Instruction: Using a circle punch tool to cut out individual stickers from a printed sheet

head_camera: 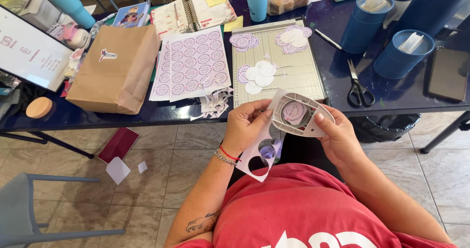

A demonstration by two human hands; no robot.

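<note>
My right hand (338, 138) grips a white teardrop-shaped paper punch (301, 115), turned so its round window shows a printed circle. My left hand (245, 125) holds a white sheet strip (259, 155) with round holes cut out of it, fed into the punch. Both hands are held over my lap, just off the table's near edge. On the table ahead lies a cutting mat (279, 67) with piles of cut round stickers (259, 74). Sheets of printed purple circles (191, 62) lie left of the mat, with paper scraps (215, 103) below them.
A brown paper bag (115, 69) lies at the left. Black scissors (359, 89), two blue cylinders (404, 54), a phone (448, 74) and an open notebook (193, 10) are on the dark blue table (391, 98). Paper pieces (117, 169) lie on the tiled floor; a grey chair (19, 209) stands lower left.
</note>
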